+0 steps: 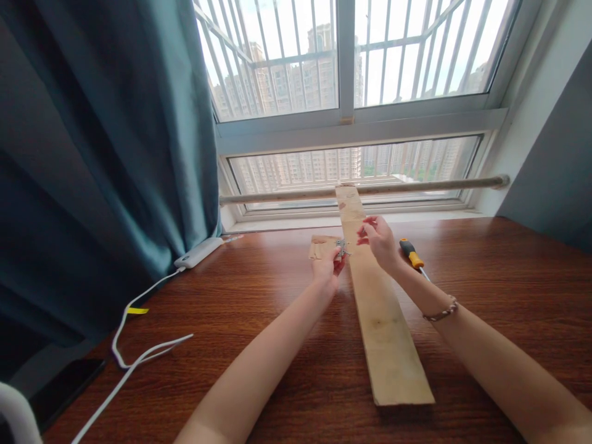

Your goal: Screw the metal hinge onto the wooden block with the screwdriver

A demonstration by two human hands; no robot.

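Holds a metal part (341,247) in the left hand (329,267), at the left edge of a board (386,333) laid lengthwise toward the far edge of the table (250,290). Curls the right hand (378,242) narrow over the board, just right of the metal part; cannot tell whether gripping anything.

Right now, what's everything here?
Table: 1, brown, foreground
Board: 1, tan, central
Short piece: 1, tan, beside board
Metal part: count unclear, silver, left hand
Screwdriver: 1, black-yellow, right side
Oblong device: 1, white, by curtain
Cable: count unclear, white, left
Tag: 1, yellow, by cable
Flat object: 1, black, left
Curved object: 1, white, corner
Curtain: 1, blue, left
Window: 1, grey, back
Rail: 1, whitish, across window
Buildings: several, beige, outside
Bracelet: 1, brownish, right wrist
Left hand: 1, bare, holding metal part
Right hand: 1, bare, over board
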